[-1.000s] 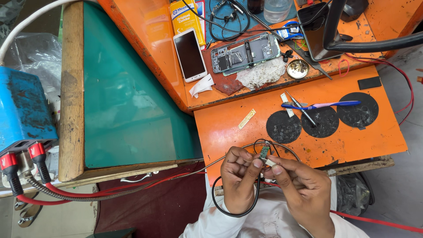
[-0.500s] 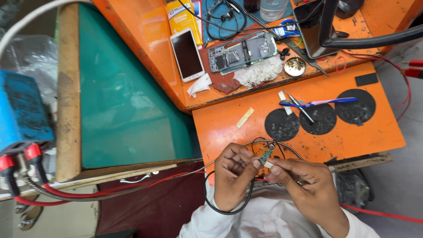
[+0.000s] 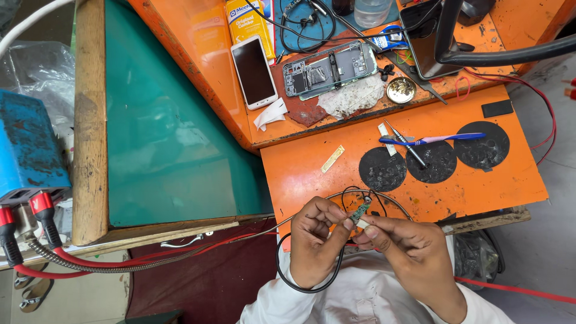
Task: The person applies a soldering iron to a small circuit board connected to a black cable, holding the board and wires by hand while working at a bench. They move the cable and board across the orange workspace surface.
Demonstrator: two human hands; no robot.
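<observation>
Both my hands meet near the lower middle of the head view, over the front edge of an orange work board [image 3: 468,186]. Between the fingertips sits a small green circuit board [image 3: 360,210]. My left hand [image 3: 317,243] pinches it from the left, with a black cable [image 3: 300,282] looping under its wrist. My right hand [image 3: 403,240] pinches the board's lower end from the right. A thin braided wire [image 3: 384,195] arcs just above the fingers.
An opened phone [image 3: 330,69] and a white phone [image 3: 254,72] lie on the upper orange bench. A blue toothbrush [image 3: 432,140], a metal probe [image 3: 405,144] and three black round pads [image 3: 432,161] are on the work board. A blue box [image 3: 27,150] with red-tipped leads stands far left.
The view has shifted slightly. My hands stay together on the small circuit board, with only small finger movements.
</observation>
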